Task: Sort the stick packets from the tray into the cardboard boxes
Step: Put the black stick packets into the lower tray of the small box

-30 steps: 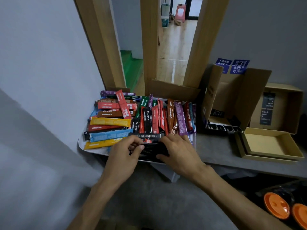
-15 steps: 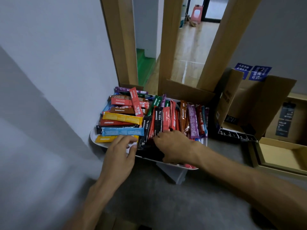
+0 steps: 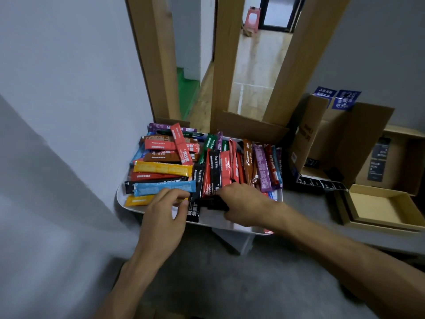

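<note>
Right now a white rounded plastic tray (image 3: 128,204) sits on the grey counter (image 3: 305,210), heaped with colourful foil stick packets (image 3: 227,166). On its left half the packets lie crosswise: a yellow stick packet (image 3: 162,168), a light blue stick packet (image 3: 164,187) below it, and a red stick packet (image 3: 181,143) lying slantwise over the ones at the back. On the right half they run front to back, among them a purple stick packet (image 3: 263,171) and a black stick packet (image 3: 215,171) whose white print reads "15g" after some Chinese characters; the rest of the lettering is too small to read.

The left hand (image 3: 164,217) rests at the tray's near edge, thumb and forefinger drawn narrow over the end of the light blue packet, beside a black packet; whether they actually pinch anything I cannot tell. The right hand (image 3: 243,203) lies palm down over the near middle of the tray, its fingers (image 3: 222,192) curled onto a cluster of dark stick packets (image 3: 213,203), seemingly gripping them.

To the right stands an open brown cardboard box (image 3: 358,134) with raised flaps and a row of black packets in its bottom. Behind it, blue labels (image 3: 345,100) carry white Chinese writing with a large "2". Nearer, a shallow tan cardboard box (image 3: 377,208) lies open, and beyond it another brown box bears a black label (image 3: 377,169) reading "HELLO SLIM X", as far as I can make out.
</note>
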Demonstrator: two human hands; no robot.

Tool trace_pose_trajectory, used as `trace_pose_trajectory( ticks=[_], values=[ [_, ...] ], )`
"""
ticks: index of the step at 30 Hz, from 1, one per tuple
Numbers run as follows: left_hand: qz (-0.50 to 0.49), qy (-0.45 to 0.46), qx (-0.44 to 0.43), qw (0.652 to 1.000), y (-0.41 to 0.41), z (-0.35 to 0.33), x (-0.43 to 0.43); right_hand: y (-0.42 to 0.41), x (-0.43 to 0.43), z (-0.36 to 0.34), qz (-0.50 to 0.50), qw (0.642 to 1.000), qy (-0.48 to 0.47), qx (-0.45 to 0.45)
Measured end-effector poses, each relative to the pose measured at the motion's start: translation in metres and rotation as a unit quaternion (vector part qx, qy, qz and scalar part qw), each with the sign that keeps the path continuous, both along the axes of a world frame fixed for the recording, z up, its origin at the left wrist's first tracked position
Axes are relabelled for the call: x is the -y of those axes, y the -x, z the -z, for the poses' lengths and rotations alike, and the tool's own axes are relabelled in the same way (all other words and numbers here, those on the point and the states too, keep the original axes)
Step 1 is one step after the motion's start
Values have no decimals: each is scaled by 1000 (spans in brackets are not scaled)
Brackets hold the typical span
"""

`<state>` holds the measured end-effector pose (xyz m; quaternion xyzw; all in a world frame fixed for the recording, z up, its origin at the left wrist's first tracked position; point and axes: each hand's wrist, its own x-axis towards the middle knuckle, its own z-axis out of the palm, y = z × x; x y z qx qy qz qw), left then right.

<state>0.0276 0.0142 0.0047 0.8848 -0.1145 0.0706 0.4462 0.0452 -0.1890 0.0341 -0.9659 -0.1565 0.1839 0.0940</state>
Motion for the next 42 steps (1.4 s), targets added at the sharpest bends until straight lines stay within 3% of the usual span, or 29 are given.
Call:
trace_pose_trajectory(
  ticks=[2,3,4,6,8,14,19,24,28,32,37,40,42],
  values=[
    [8,11,-3,1000,0,-1,2,4,13,1,87,990,-113,-4],
    [11,14,-2,1000,-1,-2,3,9,17,-1,141,967,-211,-11],
    [13,16,0,1000,-1,-3,4,14,18,-4,196,925,-327,-4],
    [13,23,7,1000,-3,-6,9,25,14,-7,280,805,-520,49],
    [13,35,12,999,-5,-10,14,33,2,3,314,738,-592,81],
    [26,50,18,998,-6,-16,20,37,-8,19,357,739,-561,109],
    [72,82,-2,994,-9,-42,46,44,17,-22,365,666,-650,43],
    [167,111,-40,979,-12,-80,95,73,56,-47,321,739,-590,-54],
    [204,126,-45,970,-2,-88,134,94,98,-49,319,744,-584,-60],
    [165,196,-88,963,18,-86,181,123,156,-46,371,666,-643,-71],
    [186,218,-111,952,43,-85,246,151,227,-35,436,506,-734,-125],
    [188,228,-120,948,57,-84,275,160,263,-34,457,492,-731,-122],
    [180,231,-145,945,66,-81,288,162,285,-33,482,543,-683,-84]
  ],
)
